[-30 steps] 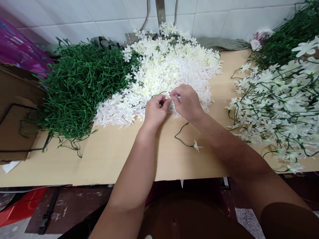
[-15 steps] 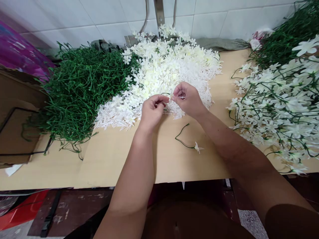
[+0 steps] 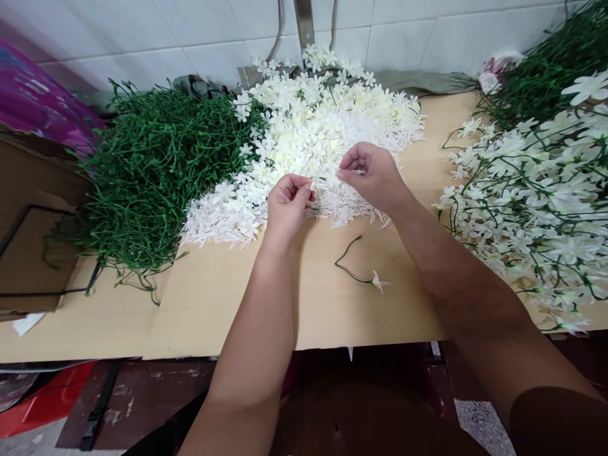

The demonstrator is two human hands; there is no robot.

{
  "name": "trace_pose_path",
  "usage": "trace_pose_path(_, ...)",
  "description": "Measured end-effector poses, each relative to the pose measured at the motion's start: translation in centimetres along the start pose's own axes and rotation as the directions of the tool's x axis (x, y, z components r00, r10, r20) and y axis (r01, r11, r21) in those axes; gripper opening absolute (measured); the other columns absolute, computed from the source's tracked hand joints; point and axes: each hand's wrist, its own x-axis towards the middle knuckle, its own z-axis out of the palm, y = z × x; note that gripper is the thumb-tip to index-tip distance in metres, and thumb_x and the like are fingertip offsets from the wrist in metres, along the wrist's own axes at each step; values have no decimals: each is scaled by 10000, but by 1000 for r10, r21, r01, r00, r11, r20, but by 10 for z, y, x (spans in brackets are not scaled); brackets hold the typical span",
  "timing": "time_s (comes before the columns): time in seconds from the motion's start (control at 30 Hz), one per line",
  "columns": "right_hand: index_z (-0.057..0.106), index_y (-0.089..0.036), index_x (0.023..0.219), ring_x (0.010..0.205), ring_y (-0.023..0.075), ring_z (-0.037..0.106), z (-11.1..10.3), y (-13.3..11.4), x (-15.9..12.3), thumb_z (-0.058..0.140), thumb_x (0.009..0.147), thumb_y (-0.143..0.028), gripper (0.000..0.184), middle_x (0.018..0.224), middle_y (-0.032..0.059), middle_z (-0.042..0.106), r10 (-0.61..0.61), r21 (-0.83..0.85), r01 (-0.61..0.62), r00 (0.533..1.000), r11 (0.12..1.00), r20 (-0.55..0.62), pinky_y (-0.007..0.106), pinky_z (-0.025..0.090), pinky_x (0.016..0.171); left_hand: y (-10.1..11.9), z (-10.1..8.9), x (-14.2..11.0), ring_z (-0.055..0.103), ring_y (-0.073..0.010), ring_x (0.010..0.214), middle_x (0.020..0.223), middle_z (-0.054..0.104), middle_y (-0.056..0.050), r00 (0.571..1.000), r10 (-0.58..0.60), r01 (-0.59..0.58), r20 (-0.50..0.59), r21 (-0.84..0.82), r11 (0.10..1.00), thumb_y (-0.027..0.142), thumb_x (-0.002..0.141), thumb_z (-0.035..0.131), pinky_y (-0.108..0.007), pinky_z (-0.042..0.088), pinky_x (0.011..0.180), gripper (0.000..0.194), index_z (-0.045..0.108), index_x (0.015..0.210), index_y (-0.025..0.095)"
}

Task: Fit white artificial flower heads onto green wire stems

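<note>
My left hand (image 3: 287, 206) is closed in a pinch on a small white artificial flower (image 3: 313, 185), with a bit of green stem near the fingertips. Just to the right, my right hand (image 3: 373, 176) has thumb and fingers pressed together. A sliver of white shows at its fingers, too small to name. Both hands hover over the front of a heap of white artificial blossoms (image 3: 304, 136), with thin white pieces (image 3: 344, 202) along its front edge. Nearer me, one white flower on a curved green stem (image 3: 354, 273) lies on the cardboard-coloured tabletop (image 3: 228, 297).
A big pile of green plastic stems (image 3: 166, 164) stands at the left, beside a cardboard box (image 3: 33, 190). Stemmed white flowers (image 3: 536, 215) are heaped at the right, with more green stems (image 3: 546, 76) behind. A tiled wall (image 3: 403, 38) closes off the back.
My hands have moved apart: the right hand has drawn away up and to the right, while the left has shifted slightly left, still pinching the flower.
</note>
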Motion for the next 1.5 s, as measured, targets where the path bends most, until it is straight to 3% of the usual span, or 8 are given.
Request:
trace_pose_path(0.1,560,-197,843,979,225,551,-12,-1,1,590,779,-172,75,926,61,584,-94,-227,58,984,972,-149,419,450,865,0,-2,1,542,-81,539,592,571,26,998,-64,64,-5,-40,997,168,762,667,-197,409,486,124,564,700,200)
trace_pose_path(0.2,606,-207,883,1169,286,465,-13,-10,-1,679,736,-207,164,1094,89,582,-189,-326,134,972,936,-143,465,406,959,0,-3,0,549,-85,547,620,574,22,995,-85,88,57,-61,994,230,759,686,-208,423,495,146,553,707,203)
trace_pose_path(0.3,632,-202,873,1042,228,539,-4,-19,-6,660,767,-237,115,1019,65,616,-172,-186,172,985,967,19,401,460,874,0,-4,-2,553,-88,543,631,577,18,987,-102,110,124,-62,992,277,762,687,-219,429,499,170,544,705,204)
trace_pose_path(0.43,628,-178,845,758,130,559,9,-21,-10,626,764,-173,81,797,5,608,-75,-31,80,987,996,144,313,472,733,1,-2,-3,542,-82,517,614,569,20,975,-142,159,171,-89,983,257,754,680,-212,410,466,150,549,706,202)
trace_pose_path(0.6,584,-182,774,675,98,499,15,-19,-12,684,709,-165,120,730,-26,550,-73,-14,76,986,997,149,277,445,668,1,-1,-4,525,-71,498,604,554,25,971,-169,194,168,-144,970,219,747,678,-201,404,448,140,551,693,198)
trace_pose_path(1.03,507,-194,712,668,106,510,17,-17,-13,645,808,-266,183,707,-12,543,-91,42,87,990,995,108,277,444,662,6,7,-8,518,-66,494,591,556,31,964,-185,220,191,-182,958,186,785,641,-186,385,457,145,533,688,189)
trace_pose_path(1.27,524,-179,800,654,88,505,14,-8,-12,723,655,-169,246,707,-36,528,-150,195,113,970,974,190,224,425,574,6,7,-9,493,-53,452,569,548,47,961,-220,264,166,-317,911,133,704,649,-165,374,420,115,550,676,183)
trace_pose_path(1.5,501,-183,717,579,71,481,16,-13,-14,631,762,-146,143,636,-40,510,-91,224,55,984,973,155,224,409,557,5,7,-9,515,-60,483,564,544,44,958,-190,243,214,-253,937,148,715,655,-160,373,438,126,541,674,185)
